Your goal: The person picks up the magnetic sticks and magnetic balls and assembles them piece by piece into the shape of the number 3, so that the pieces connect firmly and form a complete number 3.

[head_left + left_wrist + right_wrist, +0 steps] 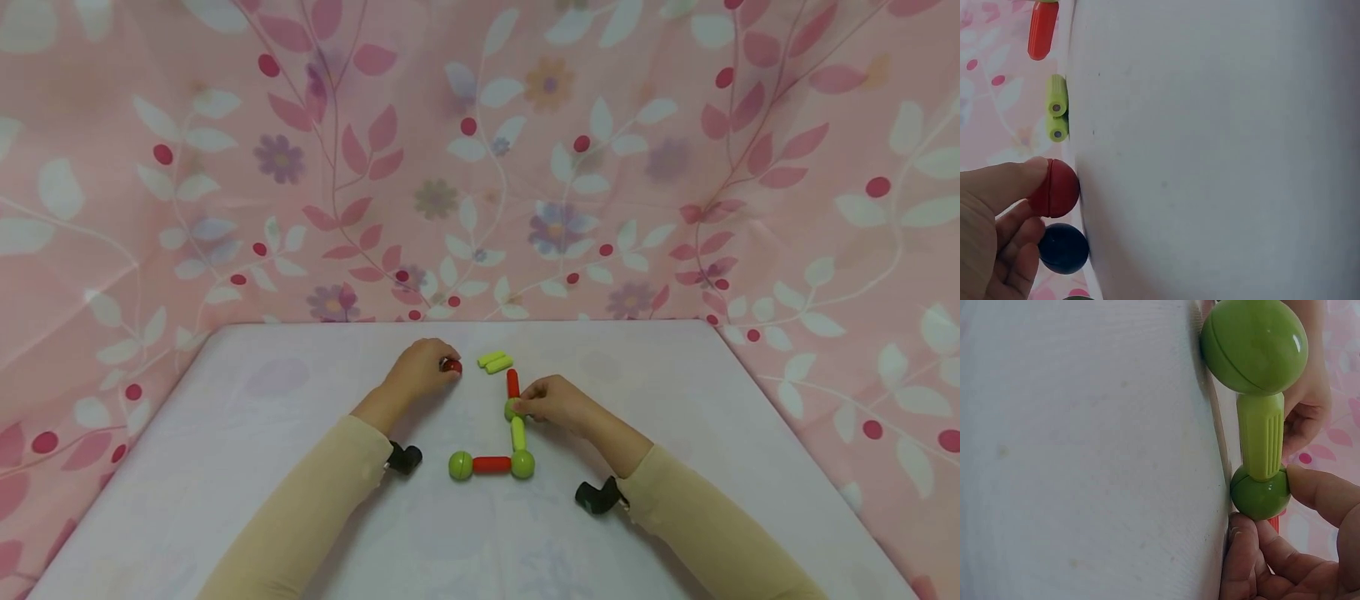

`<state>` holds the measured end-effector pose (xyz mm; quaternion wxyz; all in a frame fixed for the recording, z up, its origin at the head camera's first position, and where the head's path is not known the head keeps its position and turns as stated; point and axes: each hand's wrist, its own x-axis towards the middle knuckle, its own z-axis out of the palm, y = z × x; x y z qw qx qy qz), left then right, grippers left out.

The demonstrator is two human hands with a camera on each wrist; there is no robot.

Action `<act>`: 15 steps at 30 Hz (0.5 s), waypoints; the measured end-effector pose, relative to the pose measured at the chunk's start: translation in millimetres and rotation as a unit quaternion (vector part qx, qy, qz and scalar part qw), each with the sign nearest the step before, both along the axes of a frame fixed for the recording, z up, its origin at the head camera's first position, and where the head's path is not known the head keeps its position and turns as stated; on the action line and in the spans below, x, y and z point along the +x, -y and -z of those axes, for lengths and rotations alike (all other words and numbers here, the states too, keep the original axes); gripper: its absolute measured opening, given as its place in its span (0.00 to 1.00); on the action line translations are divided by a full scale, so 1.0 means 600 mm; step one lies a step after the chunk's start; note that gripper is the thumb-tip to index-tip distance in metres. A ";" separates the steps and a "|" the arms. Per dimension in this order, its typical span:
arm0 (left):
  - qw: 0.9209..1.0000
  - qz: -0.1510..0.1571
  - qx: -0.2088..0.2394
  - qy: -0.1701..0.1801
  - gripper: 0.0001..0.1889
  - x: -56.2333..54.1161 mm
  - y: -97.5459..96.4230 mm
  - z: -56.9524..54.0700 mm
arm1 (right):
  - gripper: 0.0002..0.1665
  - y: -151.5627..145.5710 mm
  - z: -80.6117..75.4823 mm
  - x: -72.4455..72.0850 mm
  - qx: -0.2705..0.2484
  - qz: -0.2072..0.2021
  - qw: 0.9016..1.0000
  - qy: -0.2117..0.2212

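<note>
My left hand (422, 367) holds a red ball (1063, 189) between thumb and fingers at the far part of the table. Beside it sits a dark blue ball (1064, 249), close to the curled fingers. With thumb and fingertips, my right hand (558, 403) pinches a green ball (1261, 497) in a chain of pieces. A red stick (513, 383) extends from that ball away from me. A yellow-green stick (518, 434) joins it to the corner ball (522, 464), and another red stick (492, 465) runs left to a green end ball (461, 465).
Two loose yellow-green sticks (495, 362) lie side by side between the hands, near the far edge. The white table (615, 550) meets a pink floral cloth (480, 183) behind it. Dark wrist cameras (597, 497) hang below both sleeves.
</note>
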<state>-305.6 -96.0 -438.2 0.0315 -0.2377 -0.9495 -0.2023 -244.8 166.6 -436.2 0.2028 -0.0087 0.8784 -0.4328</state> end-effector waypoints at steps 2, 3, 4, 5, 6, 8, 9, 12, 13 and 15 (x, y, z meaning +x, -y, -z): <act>1.000 -0.003 -0.006 0.011 0.12 0.003 -0.003 -0.004 | 0.16 0.000 0.001 -0.001 -0.002 0.000 1.000 -0.001; 1.000 -0.004 -0.010 0.015 0.12 0.005 -0.004 -0.005 | 0.16 -0.001 0.001 -0.001 -0.002 -0.001 1.000 -0.001; 1.000 -0.004 -0.011 0.022 0.13 0.006 -0.006 -0.006 | 0.16 -0.001 0.002 -0.002 -0.003 -0.001 1.000 -0.001; 0.999 -0.005 -0.015 0.029 0.13 0.007 -0.007 -0.007 | 0.16 -0.001 0.002 -0.003 -0.002 0.000 1.000 0.001; 0.999 -0.005 -0.018 0.034 0.14 0.007 -0.008 -0.008 | 0.16 -0.001 0.003 -0.003 -0.002 -0.001 1.000 0.001; 0.999 -0.004 -0.025 0.037 0.15 0.007 -0.010 -0.008 | 0.16 -0.001 0.004 -0.004 -0.002 -0.001 1.000 0.002; 0.999 -0.004 -0.026 0.039 0.15 0.008 -0.011 -0.008 | 0.16 -0.002 0.004 -0.004 -0.001 -0.001 1.000 0.002; 0.999 -0.003 -0.022 0.047 0.15 0.008 -0.015 -0.008 | 0.16 -0.002 0.003 -0.003 -0.002 -0.002 1.000 0.003; 0.998 -0.005 -0.019 0.053 0.15 0.009 -0.016 -0.008 | 0.16 -0.002 0.003 -0.003 -0.003 -0.002 1.000 0.003; 0.998 -0.010 -0.011 0.067 0.15 0.010 -0.019 -0.008 | 0.16 -0.002 0.002 -0.003 -0.003 -0.005 1.000 0.003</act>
